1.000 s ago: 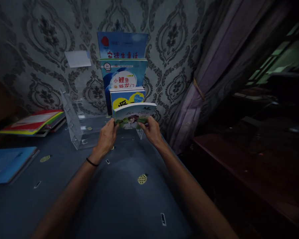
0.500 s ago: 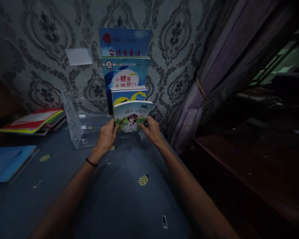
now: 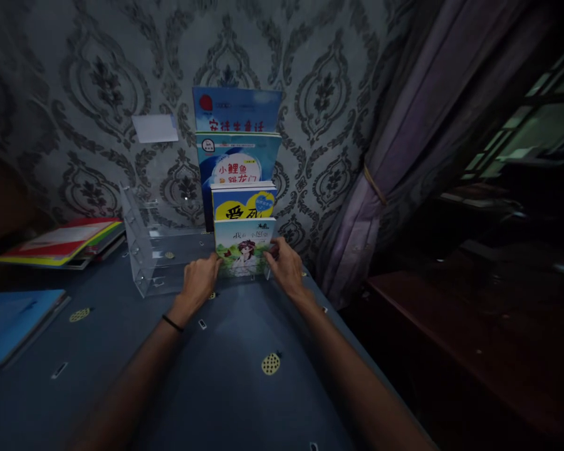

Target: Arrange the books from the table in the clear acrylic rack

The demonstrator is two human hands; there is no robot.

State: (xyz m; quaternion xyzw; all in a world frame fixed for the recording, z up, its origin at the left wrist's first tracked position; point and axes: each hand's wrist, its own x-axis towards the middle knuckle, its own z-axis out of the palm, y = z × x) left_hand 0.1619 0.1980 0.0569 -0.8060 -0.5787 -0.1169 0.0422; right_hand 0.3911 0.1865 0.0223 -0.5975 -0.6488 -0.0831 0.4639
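A thin book [image 3: 244, 250] with a pale sky, greenery and a drawn figure on its cover stands upright at the front, lowest step of a clear stepped rack [image 3: 134, 250]. My left hand [image 3: 201, 280], a dark band at its wrist, grips the book's left edge with curled fingers. On the opposite edge, my right hand [image 3: 286, 268] has thumb and fingers closed around the side. Behind it, rising in steps, are a blue and yellow book [image 3: 244, 203], a teal-blue book [image 3: 237, 156] and a taller blue book [image 3: 237, 109]. The rack's right part is mostly hidden by the books.
Red and yellow books or folders [image 3: 61, 241] lie stacked at the left, with a blue book [image 3: 19, 322] nearer. A white card [image 3: 155, 128] is against the patterned wall [image 3: 108, 81]. Right of the blue table [image 3: 207, 388] hang a tied curtain [image 3: 357, 207] and a dark reddish surface [image 3: 451, 326].
The front book has moved down and back toward the rack, between both hands, uncovering more of the yellow cover behind. The whole view has shifted slightly.
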